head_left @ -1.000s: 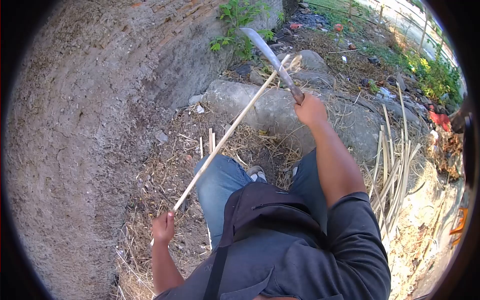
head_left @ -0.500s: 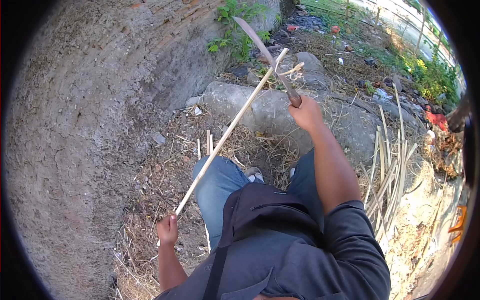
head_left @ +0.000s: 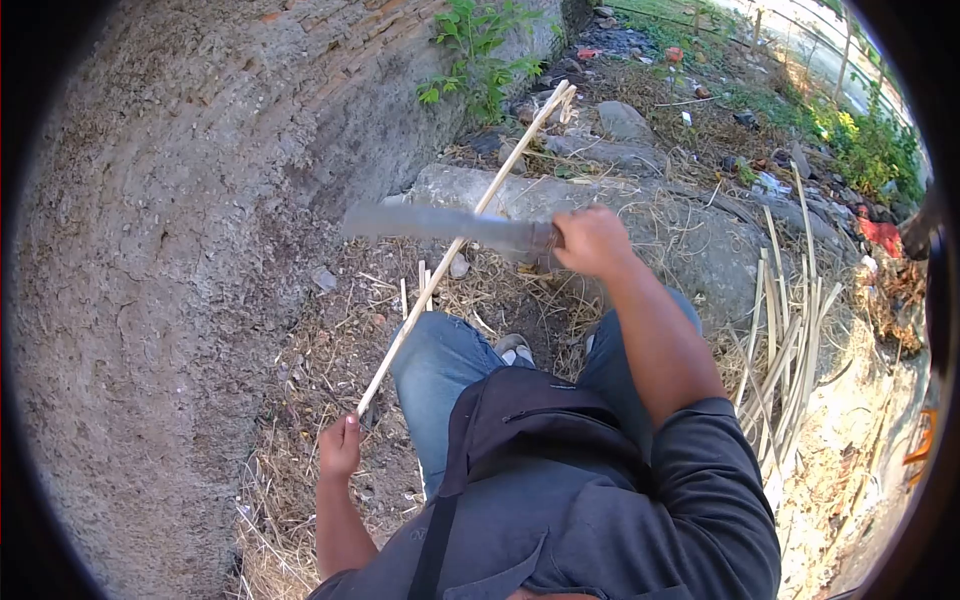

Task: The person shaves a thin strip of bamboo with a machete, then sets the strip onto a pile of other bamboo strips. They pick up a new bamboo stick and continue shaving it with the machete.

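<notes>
My left hand (head_left: 340,447) is closed around the lower end of a long pale bamboo strip (head_left: 417,306). The strip slants up and away to the right, over my left knee, and thin curled shavings (head_left: 568,100) hang at its far end. A machete (head_left: 420,222) is gripped by its dark handle in my right hand (head_left: 594,241). Its broad blade, blurred by motion, points left and crosses over the strip near the middle of its length.
A rough wall (head_left: 180,300) rises on the left. Ahead lies a large stone slab (head_left: 690,240). Several split strips (head_left: 790,330) lean in a pile at my right. Dry shavings and straw (head_left: 280,530) litter the ground, and a leafy plant (head_left: 485,60) grows by the wall.
The machete has swung from pointing up and away near the strip's far end to lying crosswise, closer to me. My left hand keeps its hold, shifted slightly.
</notes>
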Demonstrator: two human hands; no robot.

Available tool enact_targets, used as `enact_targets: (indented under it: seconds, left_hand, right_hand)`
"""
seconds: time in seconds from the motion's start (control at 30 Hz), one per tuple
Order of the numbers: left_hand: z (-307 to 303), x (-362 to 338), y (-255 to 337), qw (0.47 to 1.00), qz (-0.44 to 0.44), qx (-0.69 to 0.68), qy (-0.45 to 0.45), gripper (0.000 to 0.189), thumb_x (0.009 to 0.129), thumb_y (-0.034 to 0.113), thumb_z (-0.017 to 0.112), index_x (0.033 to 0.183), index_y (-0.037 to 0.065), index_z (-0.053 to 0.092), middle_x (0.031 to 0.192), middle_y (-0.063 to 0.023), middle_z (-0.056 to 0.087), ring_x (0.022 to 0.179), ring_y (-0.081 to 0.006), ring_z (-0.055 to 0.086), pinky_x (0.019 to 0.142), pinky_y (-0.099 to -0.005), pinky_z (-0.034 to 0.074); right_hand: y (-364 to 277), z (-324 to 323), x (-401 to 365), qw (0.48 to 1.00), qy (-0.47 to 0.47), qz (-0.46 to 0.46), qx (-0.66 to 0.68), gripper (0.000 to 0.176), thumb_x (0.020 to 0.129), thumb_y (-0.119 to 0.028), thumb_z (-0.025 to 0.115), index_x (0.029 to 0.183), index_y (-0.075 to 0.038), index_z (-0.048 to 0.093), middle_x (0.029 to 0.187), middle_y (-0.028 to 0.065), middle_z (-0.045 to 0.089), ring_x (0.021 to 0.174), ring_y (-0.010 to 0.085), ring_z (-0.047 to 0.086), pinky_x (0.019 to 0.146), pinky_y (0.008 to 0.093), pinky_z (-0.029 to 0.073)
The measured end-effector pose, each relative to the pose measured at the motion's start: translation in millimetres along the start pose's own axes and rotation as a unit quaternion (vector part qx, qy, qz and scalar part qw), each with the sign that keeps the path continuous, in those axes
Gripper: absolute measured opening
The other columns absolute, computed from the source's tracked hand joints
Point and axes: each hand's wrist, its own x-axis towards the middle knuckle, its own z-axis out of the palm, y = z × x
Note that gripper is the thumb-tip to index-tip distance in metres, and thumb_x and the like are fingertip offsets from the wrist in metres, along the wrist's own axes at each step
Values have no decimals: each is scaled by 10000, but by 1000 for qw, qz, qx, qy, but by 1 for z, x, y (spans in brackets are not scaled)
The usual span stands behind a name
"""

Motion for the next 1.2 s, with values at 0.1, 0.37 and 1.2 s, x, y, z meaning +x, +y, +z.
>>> enact_targets:
  seconds: [0.1, 0.37, 1.2]
  left_hand:
    - [-15, -16, -26, 1000, 17, 17, -7, 482, 1058, 394, 530, 819, -13, 630, 574, -98, 516, 531, -189, 457, 532, -386, 400]
    - [2, -21, -37, 1000, 11, 22, 4, 442, 1049, 376, 550, 874, -2, 696, 576, -86, 516, 544, -174, 488, 538, -385, 405]
    - [23, 7, -6, 995, 1, -98, -10, 464, 1071, 367, 522, 816, -11, 612, 586, -14, 467, 559, -103, 414, 510, -336, 349]
  right_hand:
    - [34, -12, 8, 947, 25, 307, 94, 340, 809, -312, 716, 1046, -69, 705, 975, 190, 738, 965, 375, 709, 878, 506, 536]
    - [34, -8, 2, 902, -4, 400, 163, 405, 832, -340, 684, 1106, -43, 708, 1078, 243, 721, 1054, 409, 688, 904, 498, 528]
    - [-24, -8, -5, 997, 54, -36, 46, 256, 709, -281, 767, 880, -121, 663, 799, 121, 714, 774, 355, 691, 764, 475, 539]
